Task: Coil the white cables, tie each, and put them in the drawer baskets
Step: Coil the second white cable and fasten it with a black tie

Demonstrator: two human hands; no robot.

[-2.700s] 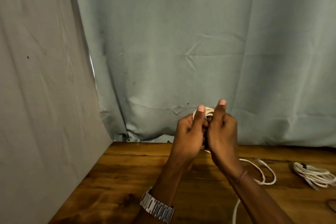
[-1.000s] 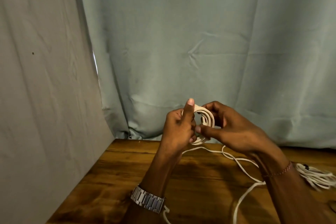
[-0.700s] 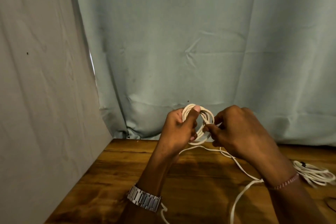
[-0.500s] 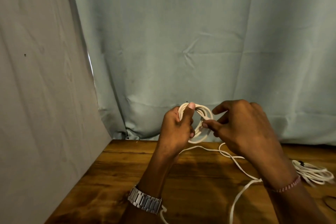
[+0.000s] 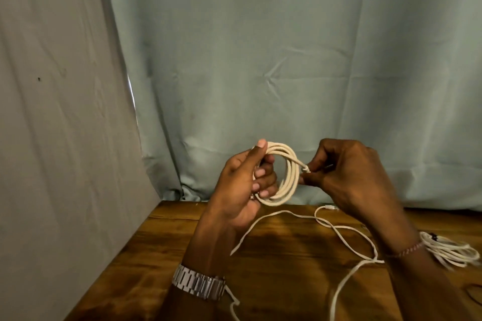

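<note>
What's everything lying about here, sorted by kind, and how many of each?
White cables: 3, the coil held by the left hand and right hand, a loose cable on the wooden table, and a bundle at the right.
Wristwatches: 1, metal.
Bracelets: 1.
Total: 5.

A white cable coil (image 5: 284, 174) of several round loops stood upright above the wooden surface (image 5: 281, 263). A loose white cable (image 5: 339, 229) trailed across the surface below it, and a bundled white cable (image 5: 453, 253) lay at the surface's right edge.
</note>
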